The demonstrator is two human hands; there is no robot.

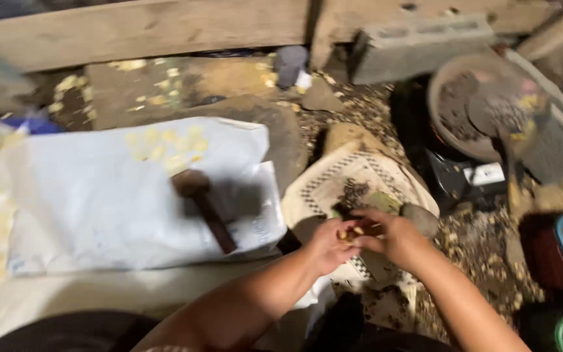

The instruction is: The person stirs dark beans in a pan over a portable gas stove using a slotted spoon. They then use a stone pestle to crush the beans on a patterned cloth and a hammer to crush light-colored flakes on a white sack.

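Both your hands meet over the patterned sack on the floor: left hand (pixel 326 246) and right hand (pixel 395 240) each pinch a small brown-yellow nut piece (pixel 353 233) between them. Keep your grip tight, peel over the sack (pixel 333 179); hammer (pixel 204 207) lies untouched on the white sheet (pixel 86 195)

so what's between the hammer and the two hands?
Head view: only the bare edge of the white sheet and a strip of patterned cloth lie between the hammer and the left hand; nothing else.
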